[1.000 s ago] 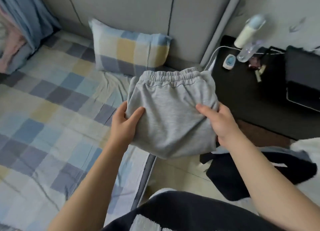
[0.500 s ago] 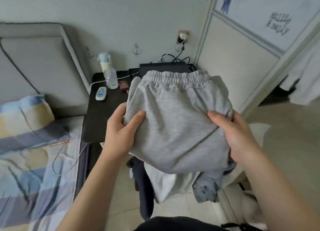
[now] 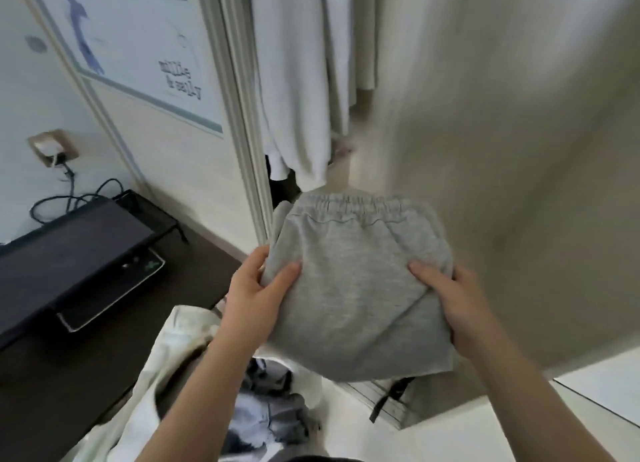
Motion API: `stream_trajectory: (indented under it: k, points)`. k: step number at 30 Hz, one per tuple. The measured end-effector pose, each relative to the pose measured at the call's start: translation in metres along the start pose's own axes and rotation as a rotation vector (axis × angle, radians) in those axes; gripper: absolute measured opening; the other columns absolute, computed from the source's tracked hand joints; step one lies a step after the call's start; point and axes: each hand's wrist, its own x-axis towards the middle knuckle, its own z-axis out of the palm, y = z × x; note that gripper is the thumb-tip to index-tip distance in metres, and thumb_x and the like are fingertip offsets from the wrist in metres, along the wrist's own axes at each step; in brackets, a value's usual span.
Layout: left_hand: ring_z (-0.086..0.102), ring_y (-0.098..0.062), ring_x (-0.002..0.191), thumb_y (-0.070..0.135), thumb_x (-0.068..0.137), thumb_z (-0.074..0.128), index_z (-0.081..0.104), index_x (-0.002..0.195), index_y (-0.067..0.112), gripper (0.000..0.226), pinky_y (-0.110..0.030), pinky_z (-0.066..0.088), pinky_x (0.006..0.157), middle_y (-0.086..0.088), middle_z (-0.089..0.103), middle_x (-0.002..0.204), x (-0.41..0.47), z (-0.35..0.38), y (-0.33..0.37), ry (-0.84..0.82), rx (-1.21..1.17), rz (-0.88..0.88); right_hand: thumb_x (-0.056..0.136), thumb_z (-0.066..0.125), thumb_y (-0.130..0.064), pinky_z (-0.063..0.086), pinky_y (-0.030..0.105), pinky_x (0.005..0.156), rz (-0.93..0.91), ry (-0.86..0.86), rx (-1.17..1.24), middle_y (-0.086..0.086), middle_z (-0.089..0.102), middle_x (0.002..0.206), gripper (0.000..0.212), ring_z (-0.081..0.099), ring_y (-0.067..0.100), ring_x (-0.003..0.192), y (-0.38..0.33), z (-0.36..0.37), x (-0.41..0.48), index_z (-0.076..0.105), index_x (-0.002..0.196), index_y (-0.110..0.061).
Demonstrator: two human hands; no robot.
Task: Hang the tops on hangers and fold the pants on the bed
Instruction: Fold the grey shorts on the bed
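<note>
Folded grey pants (image 3: pixel 360 288) held in mid-air btwn both hands, above a heap of clothes (image 3: pixel 270 423). Elastic waistband sits at the far edge, pointing away from the person twd a wardrobe opening w/ a white garment (image 3: pixel 298 80) hanging inside. Waistband runs left-right; folded edge is nearest the body. Bundle approx square, no clear long axis. Left hand (image 3: pixel 256 295) grips the left edge, thumb on top, fingers under. Right hand (image 3: pixel 460 309) grips the right edge likewise. Dark counter (image 3: pixel 104 357) at left.
</note>
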Motion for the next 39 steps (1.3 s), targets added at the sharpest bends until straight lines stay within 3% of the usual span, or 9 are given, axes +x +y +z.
stream_trajectory:
  k: [6,9,13,18,28,30,32,34,39]
  points:
    - [0.071,0.000,0.091,0.027,0.092,0.074,0.071,0.106,0.035,0.017,-0.013,0.053,0.073,0.016,0.075,0.098,0.060,0.093,-0.033,-0.255,0.044,-0.033,0.075,0.083,-0.035,0.057,0.029,0.068,0.077,0.241,0.043,-0.004,0.079,0.096,0.036,0.076,0.016,0.085,0.027,-0.067,0.018,0.073,0.106,-0.021]
    - [0.071,-0.003,0.094,0.024,0.091,0.075,0.071,0.109,0.032,0.020,-0.020,0.054,0.080,0.014,0.076,0.101,0.090,0.127,-0.054,-0.334,0.056,-0.092,0.081,0.082,-0.033,0.059,0.038,0.080,0.100,0.330,0.055,-0.001,0.078,0.100,0.036,0.076,0.021,0.091,0.045,-0.081,0.043,0.072,0.113,-0.019]
    - [0.066,0.010,0.087,0.031,0.091,0.074,0.068,0.103,0.036,0.014,-0.002,0.046,0.065,0.025,0.073,0.093,0.137,0.160,-0.081,-0.380,0.148,-0.145,0.084,0.078,-0.028,0.058,0.046,0.092,0.133,0.458,0.069,0.002,0.078,0.100,0.028,0.074,0.024,0.095,0.065,-0.084,0.095,0.074,0.108,-0.015]
    - [0.060,0.020,0.075,0.030,0.097,0.067,0.059,0.121,0.025,0.026,-0.001,0.044,0.058,0.023,0.063,0.098,0.209,0.200,-0.120,-0.441,0.223,-0.212,0.088,0.075,-0.025,0.055,0.051,0.096,0.161,0.547,0.017,0.003,0.077,0.105,0.025,0.072,0.025,0.100,0.089,-0.085,0.178,0.074,0.111,-0.015]
    - [0.066,-0.033,0.094,0.013,0.101,0.058,0.060,0.117,0.014,0.016,-0.038,0.049,0.074,-0.001,0.064,0.093,0.316,0.291,-0.235,-0.633,0.424,-0.210,0.089,0.073,-0.014,0.055,0.050,0.098,0.264,0.648,0.014,-0.006,0.078,0.103,0.020,0.072,0.020,0.103,0.139,-0.140,0.304,0.075,0.098,-0.030]
    - [0.066,-0.031,0.099,0.019,0.102,0.056,0.058,0.126,0.014,0.024,-0.036,0.045,0.075,-0.001,0.063,0.100,0.331,0.314,-0.257,-0.695,0.505,-0.134,0.093,0.067,-0.008,0.054,0.055,0.096,0.305,0.664,-0.016,0.013,0.076,0.108,0.016,0.070,0.034,0.105,0.152,-0.165,0.326,0.073,0.104,-0.017]
    - [0.063,-0.023,0.106,0.022,0.103,0.055,0.055,0.136,0.021,0.033,-0.033,0.044,0.081,0.002,0.064,0.117,0.344,0.340,-0.272,-0.707,0.527,-0.097,0.095,0.062,-0.002,0.059,0.042,0.087,0.313,0.698,-0.035,0.028,0.069,0.115,0.020,0.072,0.029,0.099,0.163,-0.188,0.350,0.068,0.114,-0.003]
    - [0.064,-0.024,0.110,0.022,0.102,0.055,0.054,0.137,0.024,0.035,-0.031,0.045,0.083,0.000,0.066,0.125,0.357,0.370,-0.286,-0.716,0.511,-0.068,0.096,0.060,0.004,0.056,0.026,0.074,0.292,0.751,-0.032,0.028,0.067,0.117,0.029,0.072,0.015,0.088,0.170,-0.209,0.375,0.061,0.125,0.004]
    - [0.059,-0.029,0.122,0.023,0.100,0.060,0.044,0.147,0.022,0.050,-0.030,0.043,0.092,-0.002,0.062,0.131,0.385,0.445,-0.308,-0.735,0.430,-0.085,0.097,0.059,-0.011,0.050,0.034,0.077,0.365,0.855,-0.275,0.013,0.058,0.105,0.019,0.055,0.023,0.093,0.173,-0.260,0.440,0.053,0.115,-0.015]
